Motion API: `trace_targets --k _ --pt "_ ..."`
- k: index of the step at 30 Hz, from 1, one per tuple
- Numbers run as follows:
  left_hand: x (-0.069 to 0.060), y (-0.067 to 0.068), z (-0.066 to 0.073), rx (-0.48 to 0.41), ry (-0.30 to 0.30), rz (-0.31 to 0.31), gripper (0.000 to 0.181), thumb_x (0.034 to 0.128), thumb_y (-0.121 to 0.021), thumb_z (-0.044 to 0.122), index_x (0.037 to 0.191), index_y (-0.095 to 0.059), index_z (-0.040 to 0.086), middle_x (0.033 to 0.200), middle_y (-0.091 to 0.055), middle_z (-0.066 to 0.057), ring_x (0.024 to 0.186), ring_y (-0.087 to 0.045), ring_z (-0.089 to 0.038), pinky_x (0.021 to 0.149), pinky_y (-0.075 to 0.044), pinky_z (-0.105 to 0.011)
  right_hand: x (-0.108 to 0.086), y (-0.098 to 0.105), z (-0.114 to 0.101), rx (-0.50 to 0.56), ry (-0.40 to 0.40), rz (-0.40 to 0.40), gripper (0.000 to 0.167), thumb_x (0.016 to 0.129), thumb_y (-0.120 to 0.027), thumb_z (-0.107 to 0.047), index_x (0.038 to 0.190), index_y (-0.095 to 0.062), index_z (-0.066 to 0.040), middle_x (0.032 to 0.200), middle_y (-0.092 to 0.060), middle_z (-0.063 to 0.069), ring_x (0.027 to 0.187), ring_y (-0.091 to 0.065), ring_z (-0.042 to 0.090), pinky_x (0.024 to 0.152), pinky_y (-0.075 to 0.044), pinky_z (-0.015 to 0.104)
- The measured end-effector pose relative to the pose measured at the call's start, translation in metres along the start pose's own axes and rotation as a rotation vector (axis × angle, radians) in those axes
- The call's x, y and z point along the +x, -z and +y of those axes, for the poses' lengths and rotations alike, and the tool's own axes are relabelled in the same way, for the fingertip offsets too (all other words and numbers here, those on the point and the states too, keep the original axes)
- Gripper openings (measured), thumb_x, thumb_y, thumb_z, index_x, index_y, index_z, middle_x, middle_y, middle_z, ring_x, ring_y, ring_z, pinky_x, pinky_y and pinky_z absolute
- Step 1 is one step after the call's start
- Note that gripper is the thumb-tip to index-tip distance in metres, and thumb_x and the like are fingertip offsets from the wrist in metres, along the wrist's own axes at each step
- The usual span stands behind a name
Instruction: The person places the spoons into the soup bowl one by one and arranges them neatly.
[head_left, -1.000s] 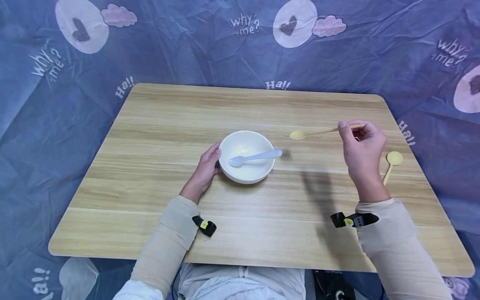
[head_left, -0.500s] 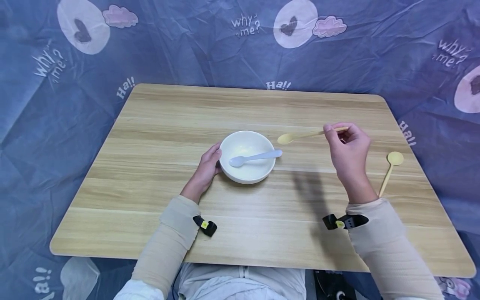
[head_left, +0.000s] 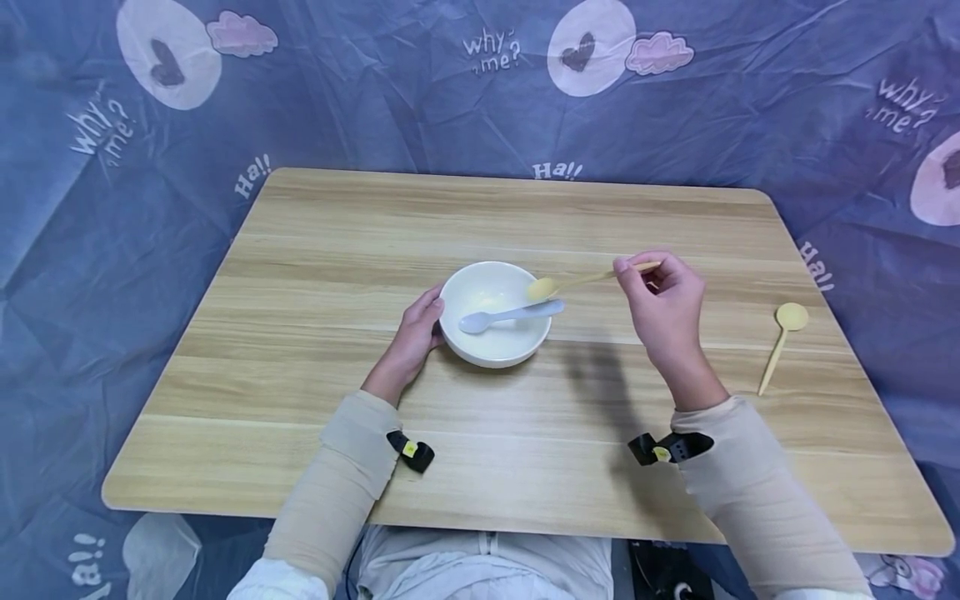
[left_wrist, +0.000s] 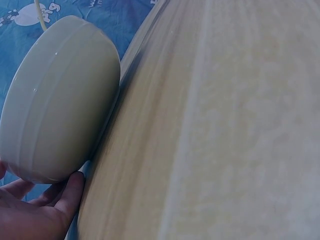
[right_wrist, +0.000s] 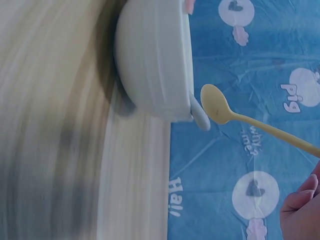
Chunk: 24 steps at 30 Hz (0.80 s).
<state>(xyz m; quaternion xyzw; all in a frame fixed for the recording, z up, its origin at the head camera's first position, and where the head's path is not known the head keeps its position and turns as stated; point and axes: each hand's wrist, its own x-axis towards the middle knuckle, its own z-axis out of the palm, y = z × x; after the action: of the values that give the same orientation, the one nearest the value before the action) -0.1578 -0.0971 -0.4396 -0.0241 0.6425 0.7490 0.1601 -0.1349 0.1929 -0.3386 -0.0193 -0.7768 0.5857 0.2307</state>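
A white bowl (head_left: 493,354) stands on the table in the head view, with a light blue spoon (head_left: 517,312) lying in it, its handle over the right rim. My left hand (head_left: 408,337) grips the bowl's left side, thumb at the rim; in the left wrist view fingers touch the bowl's wall (left_wrist: 65,100). Between thumb and fingers, my right hand (head_left: 666,308) pinches a yellow spoon (head_left: 543,289) by its handle. The yellow spoon's head is above the bowl's right rim, close to the blue handle. In the right wrist view the yellow spoon (right_wrist: 216,104) appears apart from the bowl.
Another yellow spoon (head_left: 791,317) with a round head lies on the wooden table (head_left: 337,225), to the right of my right hand. A blue printed cloth (head_left: 405,92) hangs behind the table.
My right hand has moved left with the yellow spoon, bringing the spoon's head from right of the bowl to above its rim. The left hand and bowl stay in place.
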Motion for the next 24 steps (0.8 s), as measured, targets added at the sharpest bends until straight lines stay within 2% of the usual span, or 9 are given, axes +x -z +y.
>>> trace_targets --k 11,24 --pt "0.000 0.001 0.001 -0.004 0.004 -0.002 0.044 0.1038 -0.030 0.024 0.146 -0.034 0.015 0.144 -0.040 -0.012 0.121 -0.047 -0.025 0.087 -0.049 -0.033 -0.009 -0.016 0.003 -0.012 0.013 -0.106 0.007 0.085 -0.068 -0.012 0.080 -0.065 -0.009 0.065 -0.057 -0.008 0.054 -0.045 0.004 0.047 -0.035 0.017" --pt "0.001 0.001 -0.001 -0.008 -0.005 0.000 0.044 0.1038 -0.030 0.023 0.147 -0.033 0.014 0.144 -0.040 -0.012 0.120 -0.047 -0.025 0.087 -0.049 -0.034 -0.018 -0.036 0.014 0.017 -0.079 -0.182 0.008 0.085 -0.067 -0.008 0.086 -0.065 -0.001 0.062 -0.054 -0.008 0.054 -0.043 0.004 0.045 -0.033 0.017"
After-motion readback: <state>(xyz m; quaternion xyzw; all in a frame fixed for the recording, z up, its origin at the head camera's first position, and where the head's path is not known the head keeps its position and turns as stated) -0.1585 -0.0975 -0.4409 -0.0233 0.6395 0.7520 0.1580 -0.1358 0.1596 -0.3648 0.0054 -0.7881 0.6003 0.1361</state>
